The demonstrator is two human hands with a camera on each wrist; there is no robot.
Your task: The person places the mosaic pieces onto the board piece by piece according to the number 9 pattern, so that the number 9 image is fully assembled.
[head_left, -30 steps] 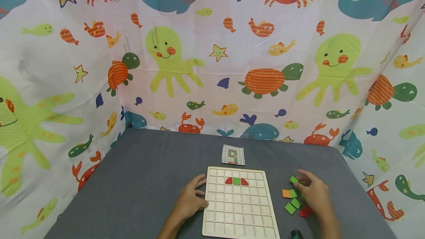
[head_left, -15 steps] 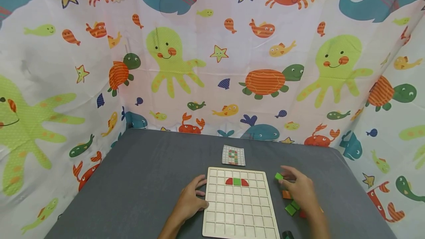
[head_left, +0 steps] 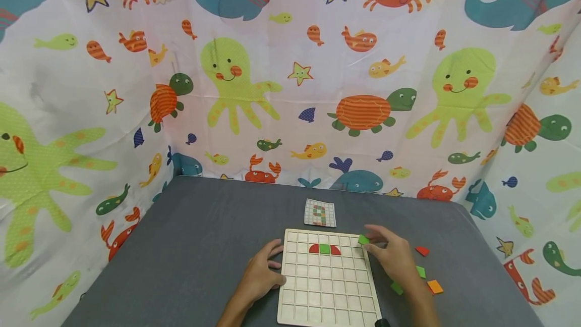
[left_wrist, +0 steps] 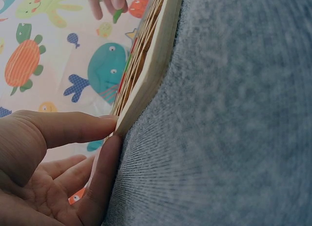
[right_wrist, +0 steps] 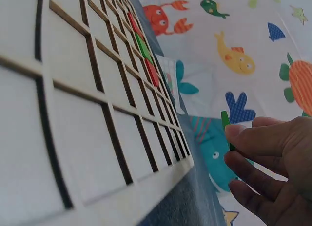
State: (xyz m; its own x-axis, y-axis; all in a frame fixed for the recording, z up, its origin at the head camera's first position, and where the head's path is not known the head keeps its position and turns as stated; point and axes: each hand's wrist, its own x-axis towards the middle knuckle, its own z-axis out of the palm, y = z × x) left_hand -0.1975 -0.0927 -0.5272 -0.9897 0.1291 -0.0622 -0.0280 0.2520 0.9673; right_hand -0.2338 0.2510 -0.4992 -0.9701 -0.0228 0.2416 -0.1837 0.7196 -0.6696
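Observation:
A pale wooden grid board (head_left: pixel 325 286) lies on the grey table. In one of its upper rows a green square tile (head_left: pixel 324 249) sits between two red rounded tiles, the left red tile (head_left: pixel 313 249) and the right red tile (head_left: pixel 335 250). My left hand (head_left: pixel 259 274) holds the board's left edge, its thumb (left_wrist: pixel 80 127) and a finger pinching the rim in the left wrist view. Over the board's upper right corner, my right hand (head_left: pixel 394 256) pinches another green square tile (right_wrist: pixel 225 120) between thumb and fingertips.
Right of the board lie loose tiles: a red tile (head_left: pixel 422 251), a green tile (head_left: pixel 421 272), an orange tile (head_left: pixel 434 286) and others partly behind the right forearm. A printed pattern card (head_left: pixel 320 213) lies beyond the board. A sea-animal curtain (head_left: pixel 290 130) hangs behind the table.
My right hand has carried the green tile leftward from the loose tiles to the board's upper right corner. The left hand stays at the board's edge.

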